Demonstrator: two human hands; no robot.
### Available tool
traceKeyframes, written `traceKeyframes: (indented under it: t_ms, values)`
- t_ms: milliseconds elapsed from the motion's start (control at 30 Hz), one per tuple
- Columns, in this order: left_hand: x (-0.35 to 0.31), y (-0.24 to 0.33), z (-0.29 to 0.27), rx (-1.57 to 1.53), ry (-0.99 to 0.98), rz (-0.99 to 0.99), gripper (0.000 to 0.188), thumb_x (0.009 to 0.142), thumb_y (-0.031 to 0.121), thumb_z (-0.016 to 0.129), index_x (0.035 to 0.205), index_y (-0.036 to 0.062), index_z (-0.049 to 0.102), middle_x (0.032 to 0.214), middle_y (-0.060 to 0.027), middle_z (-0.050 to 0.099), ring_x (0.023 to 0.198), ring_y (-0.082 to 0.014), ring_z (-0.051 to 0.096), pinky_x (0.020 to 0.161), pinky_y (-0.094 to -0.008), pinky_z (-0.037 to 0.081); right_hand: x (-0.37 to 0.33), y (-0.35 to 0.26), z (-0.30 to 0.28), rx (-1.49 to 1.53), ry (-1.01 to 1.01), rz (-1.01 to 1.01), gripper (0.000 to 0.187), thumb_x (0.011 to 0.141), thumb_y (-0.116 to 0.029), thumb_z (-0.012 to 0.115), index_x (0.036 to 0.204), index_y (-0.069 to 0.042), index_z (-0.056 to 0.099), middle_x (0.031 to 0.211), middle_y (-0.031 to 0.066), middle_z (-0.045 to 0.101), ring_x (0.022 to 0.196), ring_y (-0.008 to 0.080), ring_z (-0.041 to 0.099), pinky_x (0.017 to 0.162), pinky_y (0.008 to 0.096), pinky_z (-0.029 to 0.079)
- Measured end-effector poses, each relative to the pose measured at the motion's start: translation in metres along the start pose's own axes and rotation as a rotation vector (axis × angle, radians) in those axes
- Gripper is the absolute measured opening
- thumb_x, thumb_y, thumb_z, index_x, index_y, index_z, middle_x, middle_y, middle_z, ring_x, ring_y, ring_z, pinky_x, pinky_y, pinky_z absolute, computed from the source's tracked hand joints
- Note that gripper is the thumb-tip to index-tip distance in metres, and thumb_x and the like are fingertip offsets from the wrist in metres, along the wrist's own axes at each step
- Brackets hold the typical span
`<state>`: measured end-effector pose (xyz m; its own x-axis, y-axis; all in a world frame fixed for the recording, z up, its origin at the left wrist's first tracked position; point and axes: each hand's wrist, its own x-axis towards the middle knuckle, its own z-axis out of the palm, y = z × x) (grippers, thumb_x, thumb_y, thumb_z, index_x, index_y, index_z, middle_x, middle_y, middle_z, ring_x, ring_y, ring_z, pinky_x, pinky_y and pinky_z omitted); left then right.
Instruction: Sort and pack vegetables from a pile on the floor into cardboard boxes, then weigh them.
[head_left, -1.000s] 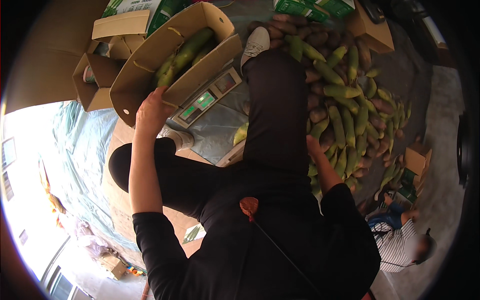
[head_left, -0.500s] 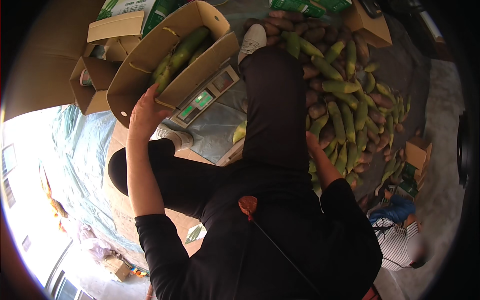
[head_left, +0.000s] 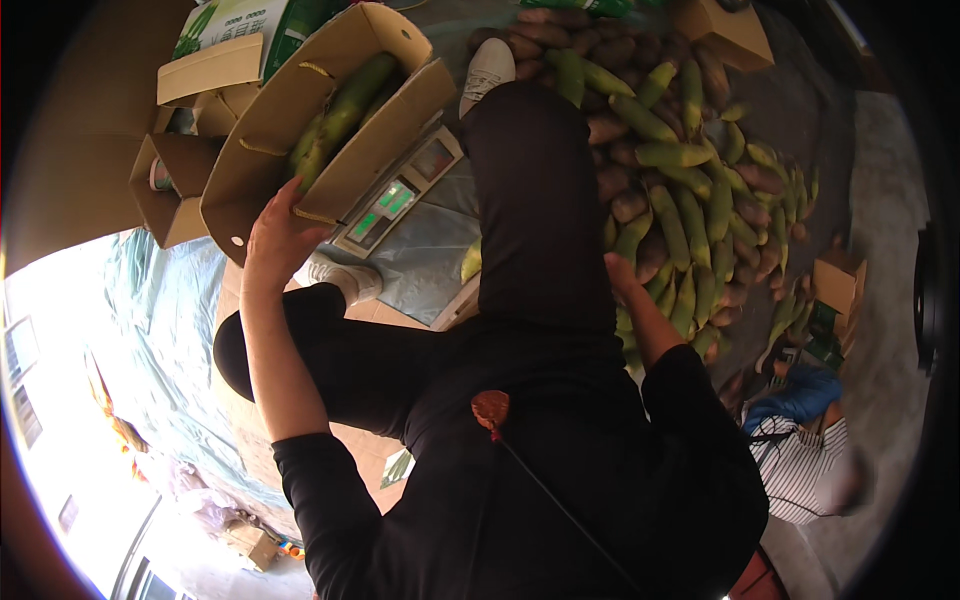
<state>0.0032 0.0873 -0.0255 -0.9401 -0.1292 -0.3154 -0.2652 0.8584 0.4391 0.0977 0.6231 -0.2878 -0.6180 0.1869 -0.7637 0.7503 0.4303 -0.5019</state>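
An open brown cardboard box with twine handles rests on a digital scale with a lit green display. Inside lie long green radish-like vegetables. At the box's near end is my left hand, its thumb spread away from the fingers. Its fingertips reach over the cardboard edge, at the tip of one vegetable; whether they press on it is unclear. My right hand is low beside my right thigh, at the edge of a pile of similar vegetables. Its fingers are mostly hidden.
Reddish-brown vegetables are mixed into the pile. Small cartons and a green-white box stand left of the scale. Another carton is beyond the pile. A person in a striped top is at lower right.
The view has shifted slightly, so the box and pile appear a little further left and higher. Both hands keep nearly the same places relative to the box and the pile.
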Motion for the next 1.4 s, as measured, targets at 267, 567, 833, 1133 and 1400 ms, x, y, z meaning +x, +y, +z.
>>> traceKeyframes:
  t_ms: [267, 567, 833, 1133, 1400]
  values:
    - [-0.004, -0.002, -0.004, -0.097, -0.038, -0.011, 0.077, 0.061, 0.008, 0.076, 0.131, 0.0061, 0.044, 0.119, -0.0168, 0.058, 0.112, -0.0291, 0.055, 0.093, -0.0361, 0.043, -0.011, -0.018, 0.001, -0.197, -0.035, 0.007, 0.011, 0.077, -0.013, 0.063, 0.080, -0.003, 0.061, 0.075, 0.0103, 0.063, 0.068, 0.0239, 0.063, 0.062, 0.0365, 0.048]
    - [-0.003, -0.002, -0.004, -0.138, -0.020, 0.025, 0.073, 0.063, 0.010, 0.076, 0.130, 0.0060, 0.046, 0.119, -0.0181, 0.058, 0.111, -0.0276, 0.055, 0.094, -0.0361, 0.043, 0.012, 0.013, -0.007, -0.985, -0.111, -0.536, 0.015, 0.078, -0.016, 0.058, 0.072, -0.003, 0.062, 0.077, 0.0136, 0.062, 0.075, 0.0311, 0.062, 0.064, 0.0419, 0.049]
    - [0.003, -0.007, -0.003, -0.126, 0.027, 0.020, 0.056, 0.075, 0.009, 0.069, 0.128, 0.0030, 0.049, 0.115, -0.0155, 0.060, 0.107, -0.0210, 0.056, 0.093, -0.0328, 0.043, -0.011, -0.003, -0.014, -0.052, 0.033, 0.019, 0.024, 0.081, -0.025, 0.056, 0.083, -0.004, 0.067, 0.090, 0.0177, 0.065, 0.081, 0.0333, 0.063, 0.072, 0.0409, 0.050]
    - [0.003, -0.013, -0.006, -0.190, 0.127, 0.043, 0.047, 0.077, 0.017, 0.069, 0.121, 0.0046, 0.056, 0.106, -0.0149, 0.065, 0.100, -0.0235, 0.061, 0.088, -0.0332, 0.045, 0.009, 0.014, -0.023, -0.791, 0.302, 0.012, 0.031, 0.074, -0.025, 0.069, 0.097, -0.005, 0.064, 0.086, 0.0140, 0.065, 0.079, 0.0261, 0.063, 0.072, 0.0384, 0.047]
    - [0.009, -0.004, 0.001, -0.177, 0.149, 0.025, 0.046, 0.075, 0.019, 0.071, 0.117, 0.0049, 0.059, 0.105, -0.0135, 0.065, 0.099, -0.0239, 0.062, 0.087, -0.0333, 0.046, 0.015, 0.036, -0.015, 0.221, 0.302, 0.484, 0.066, 0.073, -0.032, 0.075, 0.127, -0.012, 0.041, 0.116, 0.0072, 0.050, 0.101, 0.0275, 0.050, 0.082, 0.0434, 0.042]
